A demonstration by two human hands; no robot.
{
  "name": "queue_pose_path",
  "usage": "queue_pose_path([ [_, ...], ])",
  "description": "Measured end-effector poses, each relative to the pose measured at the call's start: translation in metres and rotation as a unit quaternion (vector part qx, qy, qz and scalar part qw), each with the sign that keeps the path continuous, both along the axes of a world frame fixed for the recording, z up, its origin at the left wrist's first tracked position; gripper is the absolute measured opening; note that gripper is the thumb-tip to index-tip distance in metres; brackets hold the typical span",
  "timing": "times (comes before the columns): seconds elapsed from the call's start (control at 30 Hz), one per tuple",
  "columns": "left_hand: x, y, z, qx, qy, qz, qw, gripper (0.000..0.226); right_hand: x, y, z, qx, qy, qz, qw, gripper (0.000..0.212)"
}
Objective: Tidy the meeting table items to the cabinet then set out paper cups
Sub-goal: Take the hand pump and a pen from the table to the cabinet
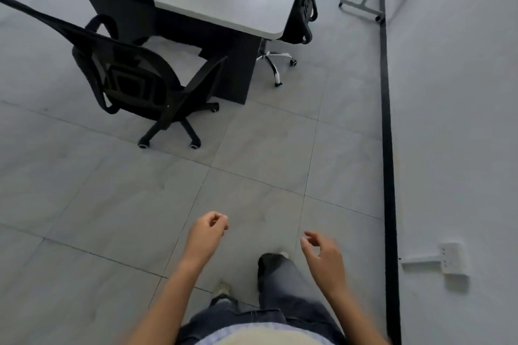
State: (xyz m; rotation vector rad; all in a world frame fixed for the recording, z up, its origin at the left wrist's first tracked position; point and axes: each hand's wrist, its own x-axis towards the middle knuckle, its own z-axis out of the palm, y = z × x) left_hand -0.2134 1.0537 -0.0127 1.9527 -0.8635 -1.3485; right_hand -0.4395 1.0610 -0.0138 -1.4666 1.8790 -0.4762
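The grey meeting table stands ahead at the top of the view, its near corner rounded. I stand on the tiled floor some way back from it. My left hand hangs in front of me, fingers loosely curled and holding nothing. My right hand is beside it, fingers slightly apart and empty. No paper cups or cabinet show in this view.
A black mesh office chair stands at the table's near end. A second black chair with a chrome base sits along the table's right side. A white wall with a black skirting runs down the right. A wall socket is low on it.
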Motion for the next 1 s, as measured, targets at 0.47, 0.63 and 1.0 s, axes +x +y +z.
queue_pose_path([
  [0.47,-0.135,-0.305,0.032,-0.071,-0.01,-0.055,0.996,0.022,-0.123,-0.314,0.021,-0.084,-0.039,-0.042,0.995,0.026],
  [0.63,-0.175,-0.375,0.03,-0.054,-0.025,-0.121,0.991,0.02,-0.131,-0.386,0.01,-0.06,-0.053,-0.013,0.997,0.026],
  [1.0,-0.137,-0.611,0.002,-0.047,-0.025,0.061,0.997,0.017,-0.163,-0.621,0.008,-0.061,-0.028,-0.003,0.998,0.027],
])
